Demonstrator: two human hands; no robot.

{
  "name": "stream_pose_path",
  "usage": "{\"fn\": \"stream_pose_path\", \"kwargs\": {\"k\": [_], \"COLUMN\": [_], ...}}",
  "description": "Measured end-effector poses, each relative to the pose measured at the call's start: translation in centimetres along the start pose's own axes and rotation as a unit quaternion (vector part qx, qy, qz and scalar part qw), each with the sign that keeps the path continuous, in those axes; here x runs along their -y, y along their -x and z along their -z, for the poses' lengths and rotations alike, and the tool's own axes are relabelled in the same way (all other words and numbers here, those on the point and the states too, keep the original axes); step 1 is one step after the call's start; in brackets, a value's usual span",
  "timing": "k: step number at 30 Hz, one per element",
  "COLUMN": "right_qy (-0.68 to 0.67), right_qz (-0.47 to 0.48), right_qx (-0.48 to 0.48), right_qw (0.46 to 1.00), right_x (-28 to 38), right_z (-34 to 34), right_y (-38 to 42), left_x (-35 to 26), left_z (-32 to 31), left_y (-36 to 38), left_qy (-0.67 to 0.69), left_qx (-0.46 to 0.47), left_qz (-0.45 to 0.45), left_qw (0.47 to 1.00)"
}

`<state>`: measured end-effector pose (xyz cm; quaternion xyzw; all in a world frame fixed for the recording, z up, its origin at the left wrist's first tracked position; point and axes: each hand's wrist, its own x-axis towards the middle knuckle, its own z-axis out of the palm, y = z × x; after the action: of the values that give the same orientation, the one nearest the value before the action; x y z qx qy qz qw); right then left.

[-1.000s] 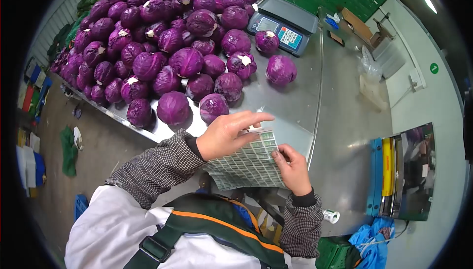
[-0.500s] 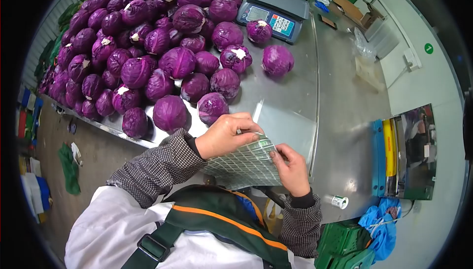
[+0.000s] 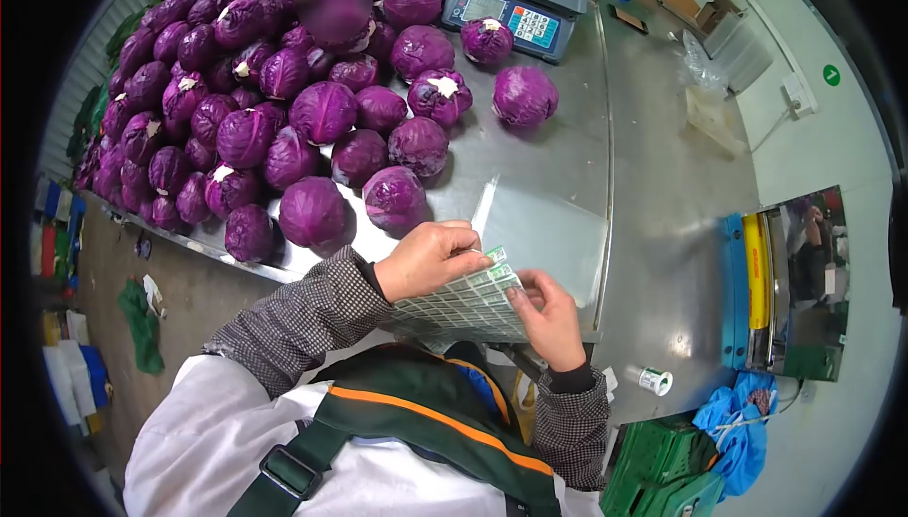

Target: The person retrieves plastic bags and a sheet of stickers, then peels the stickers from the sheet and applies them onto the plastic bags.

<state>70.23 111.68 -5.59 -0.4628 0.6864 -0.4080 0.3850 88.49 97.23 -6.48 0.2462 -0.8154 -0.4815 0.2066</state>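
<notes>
Between both hands, near the table's front edge, is a flexible sheet printed with a grid, with small green labels at its upper right corner. My left hand pinches the sheet's upper edge. At the right edge, the thumb and bent fingers of my right hand hold the sheet beside the green labels. Just beyond my left hand lies a purple cabbage, the nearest of a large heap. A clear plastic sheet or bag lies flat on the metal table beyond my hands.
A digital scale stands at the back. On the right are a label roll, a machine with a yellow strip, a blue bag and green crates. Clear plastic and a phone lie farther back.
The grid sheet's upper right corner is now fanned, showing more green labels. My right hand has moved slightly left. The whole view has shifted a little, and a blurred purple patch covers part of the heap.
</notes>
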Motion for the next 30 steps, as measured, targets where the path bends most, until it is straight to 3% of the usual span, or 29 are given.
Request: {"fn": "stream_pose_path", "kwargs": {"k": [2, 4, 8, 11, 14, 15, 18, 19, 21, 22, 23, 25, 28, 30], "right_qy": [0.006, -0.021, -0.071, -0.031, 0.097, 0.168, 0.355, 0.333, 0.237, 0.186, 0.082, -0.192, -0.223, -0.197], "right_qz": [0.083, 0.096, 0.052, 0.062, 0.189, 0.27, 0.337, 0.342, 0.297, 0.271, 0.121, -0.091, -0.151, -0.198], "right_qx": [-0.036, -0.005, 0.079, 0.071, 0.006, -0.028, -0.039, -0.032, -0.069, -0.087, -0.118, -0.171, -0.232, -0.223], "right_qw": [0.996, 0.995, 0.993, 0.995, 0.977, 0.948, 0.871, 0.878, 0.922, 0.94, 0.982, 0.962, 0.935, 0.934], "right_x": [0.7, 1.0, 0.6, -0.5, -0.5, -0.6, 0.0, -0.3, -0.7, -0.9, -2.3, -5.0, -11.0, -13.0], "right_z": [0.8, 2.2, 4.2, 4.8, 4.5, 4.1, 3.2, 2.8, 2.9, 2.8, 3.3, 6.2, 8.7, 9.0], "right_y": [-1.2, -2.7, -4.9, -5.4, -5.5, -5.6, -4.3, -4.0, -4.3, -4.2, -4.0, -4.7, -6.0, -7.5], "left_x": [-0.5, -1.3, -2.5, -2.2, -1.7, -1.2, 0.3, 0.4, 1.1, 2.1, 2.7, 2.6, 4.1, 3.8], "left_z": [-0.2, -0.5, -1.5, -2.4, -3.0, -3.4, -3.6, -3.3, -2.5, -1.7, -0.5, 2.4, 4.4, 4.0], "left_y": [-0.7, -1.6, -3.3, -4.2, -4.5, -4.5, -4.7, -5.0, -5.7, -6.1, -6.7, -8.7, -11.0, -12.4], "left_qy": [-0.029, -0.045, -0.064, -0.065, -0.021, -0.002, 0.005, 0.006, -0.005, -0.07, -0.107, -0.187, -0.339, -0.457], "left_qx": [-0.003, 0.002, 0.022, 0.037, 0.048, 0.042, 0.063, 0.073, 0.079, 0.079, 0.08, 0.093, 0.123, 0.181], "left_qz": [-0.014, -0.019, -0.002, 0.028, 0.074, 0.092, 0.168, 0.192, 0.214, 0.169, 0.156, 0.125, 0.062, 0.098], "left_qw": [0.999, 0.999, 0.998, 0.997, 0.996, 0.995, 0.984, 0.979, 0.974, 0.98, 0.979, 0.97, 0.931, 0.865]}}
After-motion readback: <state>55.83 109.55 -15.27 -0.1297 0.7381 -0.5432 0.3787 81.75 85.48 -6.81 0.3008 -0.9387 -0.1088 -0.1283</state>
